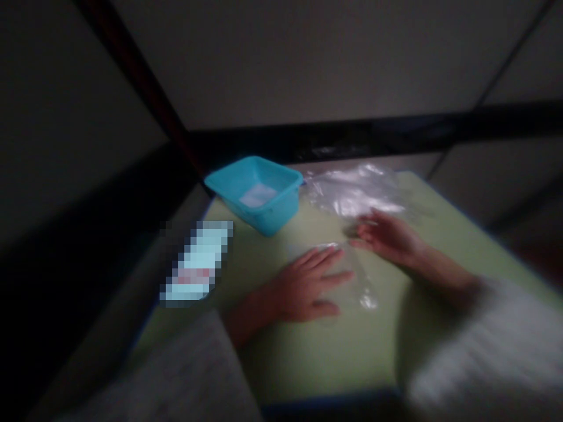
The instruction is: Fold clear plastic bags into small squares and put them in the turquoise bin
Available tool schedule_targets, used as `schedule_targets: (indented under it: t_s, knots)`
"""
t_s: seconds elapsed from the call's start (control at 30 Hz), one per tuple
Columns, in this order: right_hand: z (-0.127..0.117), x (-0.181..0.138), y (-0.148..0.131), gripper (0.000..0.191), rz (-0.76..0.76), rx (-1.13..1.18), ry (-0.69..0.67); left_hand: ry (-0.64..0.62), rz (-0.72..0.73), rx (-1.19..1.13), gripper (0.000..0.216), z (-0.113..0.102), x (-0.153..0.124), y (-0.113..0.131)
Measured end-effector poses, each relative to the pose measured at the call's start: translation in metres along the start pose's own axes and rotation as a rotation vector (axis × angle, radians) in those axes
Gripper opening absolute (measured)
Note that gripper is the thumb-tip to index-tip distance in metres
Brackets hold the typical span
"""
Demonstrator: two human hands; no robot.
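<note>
My left hand lies flat with its fingers spread, pressing on a clear plastic bag on the yellow-green table. Just to the right, my right hand is held above the table, fingers loosely apart and somewhat blurred. Nothing shows clearly in its fingers. Behind it, a heap of clear plastic bags spreads over the far part of the table, close to the right fingertips.
A turquoise plastic basin stands at the back left with a white sheet inside. On the left edge lies a pixelated light-coloured flat object. A pale wall rises behind the table.
</note>
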State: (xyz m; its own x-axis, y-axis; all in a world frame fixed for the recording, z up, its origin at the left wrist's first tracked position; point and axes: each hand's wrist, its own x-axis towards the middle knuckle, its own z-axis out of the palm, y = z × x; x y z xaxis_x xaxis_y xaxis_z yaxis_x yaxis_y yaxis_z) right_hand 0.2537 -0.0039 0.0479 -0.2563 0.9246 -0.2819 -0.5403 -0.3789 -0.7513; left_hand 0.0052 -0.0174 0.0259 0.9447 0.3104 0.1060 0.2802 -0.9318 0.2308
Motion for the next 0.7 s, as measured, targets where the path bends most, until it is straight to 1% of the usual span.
schedule_targets:
  t_s: [0.07,0.13,0.27,0.4,0.47,0.5,0.53,0.6,0.63,0.67,0.7]
  knots:
    - [0.001,-0.002,0.000,0.032,0.004,0.031,0.016,0.001,0.000,-0.001,0.069,0.000,0.000,0.000]
    - [0.001,-0.004,0.001,0.028,-0.013,0.039,0.023,-0.001,-0.003,-0.002,0.068,-0.001,0.001,0.001]
    - [-0.004,-0.003,0.002,0.018,-0.119,-0.036,0.082,0.005,0.000,-0.005,0.068,-0.001,0.000,0.001]
    - [-0.012,0.003,0.002,0.012,-0.319,-0.250,0.207,0.023,0.010,0.002,0.066,0.002,-0.001,0.000]
    - [-0.011,0.001,0.002,0.012,-0.424,-0.421,0.207,0.024,0.011,0.003,0.067,0.002,-0.001,0.000]
    - [-0.009,-0.002,0.002,0.012,-0.460,-0.497,0.191,0.022,0.007,0.000,0.067,0.002,-0.001,0.001]
    - [-0.006,-0.007,0.002,0.015,-0.550,-0.742,0.135,0.021,-0.001,-0.006,0.068,0.001,-0.001,0.001]
    - [0.001,-0.018,0.003,0.012,-0.573,-0.953,0.041,0.022,-0.027,-0.027,0.073,-0.001,0.000,0.003]
    - [0.004,-0.023,0.003,0.016,-0.621,-1.230,-0.081,0.027,-0.046,-0.041,0.075,-0.003,-0.001,0.004]
    - [0.007,-0.027,0.004,0.019,-0.668,-1.443,-0.190,0.032,-0.067,-0.055,0.075,-0.004,-0.002,0.004]
    - [0.009,-0.030,0.005,0.022,-0.694,-1.590,-0.277,0.036,-0.092,-0.067,0.075,-0.006,-0.004,0.003]
